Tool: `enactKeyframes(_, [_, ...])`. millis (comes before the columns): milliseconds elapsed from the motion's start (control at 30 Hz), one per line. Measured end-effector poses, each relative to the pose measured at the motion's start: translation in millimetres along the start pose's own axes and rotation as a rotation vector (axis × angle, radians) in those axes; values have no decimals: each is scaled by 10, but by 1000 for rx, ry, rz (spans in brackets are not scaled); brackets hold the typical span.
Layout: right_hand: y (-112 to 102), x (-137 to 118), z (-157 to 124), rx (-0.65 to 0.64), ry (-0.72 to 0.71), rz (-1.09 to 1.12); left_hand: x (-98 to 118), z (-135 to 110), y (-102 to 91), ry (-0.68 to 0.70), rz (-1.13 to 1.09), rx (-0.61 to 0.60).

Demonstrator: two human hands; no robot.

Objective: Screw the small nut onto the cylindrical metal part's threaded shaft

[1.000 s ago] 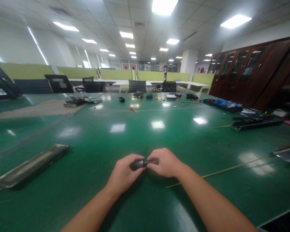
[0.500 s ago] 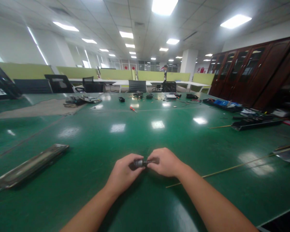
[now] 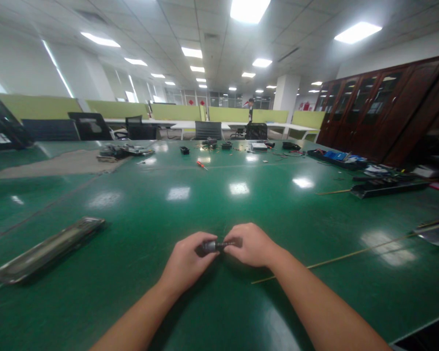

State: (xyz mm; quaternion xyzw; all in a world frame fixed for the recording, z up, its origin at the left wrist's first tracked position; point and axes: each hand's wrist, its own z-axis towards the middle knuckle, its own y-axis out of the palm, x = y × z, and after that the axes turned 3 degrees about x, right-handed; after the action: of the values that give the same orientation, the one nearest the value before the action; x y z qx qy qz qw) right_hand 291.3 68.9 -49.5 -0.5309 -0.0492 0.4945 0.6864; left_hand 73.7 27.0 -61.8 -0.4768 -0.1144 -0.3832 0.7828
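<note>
Between my two hands is a small dark cylindrical part (image 3: 210,246) with a grey section on its left and a thinner dark length to the right. My left hand (image 3: 186,256) grips its thicker left end between thumb and fingers. The thinner right end is pinched by my right hand (image 3: 250,246). The part lies roughly level, just over the green tabletop (image 3: 212,204), and its ends are partly covered by my fingers. A thin yellowish rod (image 3: 336,257) runs across the table, passing behind my right forearm.
On the left lies a long, flat metal-edged panel (image 3: 51,248). Farther back are a red screwdriver (image 3: 201,165), a pile of parts (image 3: 120,152) and several small black pieces. A black tray (image 3: 388,185) stands at the right. Someone (image 3: 250,108) is in the far background.
</note>
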Motion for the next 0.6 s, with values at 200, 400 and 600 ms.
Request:
enactKeyframes(200, [10,2,4,-8,4,-1,-11,-1,6,-4,-13,0])
enactKeyframes(400, [10,10,5,-6,13,-5,-9,-2,-5,-23,-21,-8])
enactKeyframes(600, [6,20,9,-3,15,-17,-7,2,-1,-30,-37,-7])
